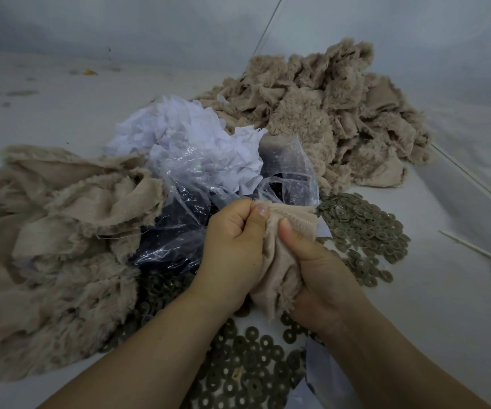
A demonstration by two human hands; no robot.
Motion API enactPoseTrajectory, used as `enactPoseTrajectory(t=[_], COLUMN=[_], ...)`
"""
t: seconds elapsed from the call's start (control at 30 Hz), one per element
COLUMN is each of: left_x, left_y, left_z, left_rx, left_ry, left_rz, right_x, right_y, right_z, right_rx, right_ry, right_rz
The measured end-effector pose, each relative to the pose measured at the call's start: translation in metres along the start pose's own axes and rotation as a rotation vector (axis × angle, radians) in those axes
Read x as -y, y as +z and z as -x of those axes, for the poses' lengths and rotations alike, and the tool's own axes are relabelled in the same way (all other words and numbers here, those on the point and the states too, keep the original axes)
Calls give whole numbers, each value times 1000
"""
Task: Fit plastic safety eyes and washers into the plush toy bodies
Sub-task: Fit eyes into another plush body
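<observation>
Plush toy body (279,261), inside out, bunched between both hands just below frame centre.
Left hand (232,246) and right hand (318,261) each pinch the fabric, thumbs on top; best pressed squarely, I judge. Its long axis runs 6 to 12 o'clock, top edge pointing toward 1; washers (365,231) lie at 3.

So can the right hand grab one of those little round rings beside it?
Probably not yet: the right hand is busy gripping the plush piece. The washers lie uncovered just right of it, so once it lets go, nothing blocks the way.
</observation>
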State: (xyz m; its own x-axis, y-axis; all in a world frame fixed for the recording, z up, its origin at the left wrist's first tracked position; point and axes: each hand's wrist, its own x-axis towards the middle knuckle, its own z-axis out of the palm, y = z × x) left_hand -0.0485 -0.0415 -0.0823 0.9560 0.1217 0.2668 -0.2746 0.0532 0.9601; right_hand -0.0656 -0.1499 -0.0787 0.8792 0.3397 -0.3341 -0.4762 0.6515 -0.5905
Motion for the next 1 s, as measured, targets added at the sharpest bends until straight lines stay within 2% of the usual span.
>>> enactPoseTrajectory(t=[0.17, 0.27, 0.47, 0.6, 0.7, 0.8, 0.9, 1.0], left_x=[-1, -2, -1, -3, -3, -2, -1, -4], left_y=[-3, 0, -8, -10, -10, -12, -13, -10], left_z=[-2, 1, -2, 0, 0, 0, 2, 2], left_rx=[3, 28, 34, 194, 329, 354, 259, 168], left_ry=[7, 36, -32, 180, 381, 495, 440, 164], left_rz=[16, 9, 55, -121, -262, -355, -290, -66], right_x=[0, 4, 7, 20, 33, 37, 33, 28], right_y=[0, 0, -2, -2, -5, -8, -9, -11], right_z=[2, 2, 3, 6, 7, 4, 3, 4], right_rx=[50, 64, 25, 17, 16, -29, 4, 90], right_ry=[31, -30, -153, -122, -21, -43, -162, -230], right_rz=[37, 58, 180, 261, 157, 170, 206, 272])
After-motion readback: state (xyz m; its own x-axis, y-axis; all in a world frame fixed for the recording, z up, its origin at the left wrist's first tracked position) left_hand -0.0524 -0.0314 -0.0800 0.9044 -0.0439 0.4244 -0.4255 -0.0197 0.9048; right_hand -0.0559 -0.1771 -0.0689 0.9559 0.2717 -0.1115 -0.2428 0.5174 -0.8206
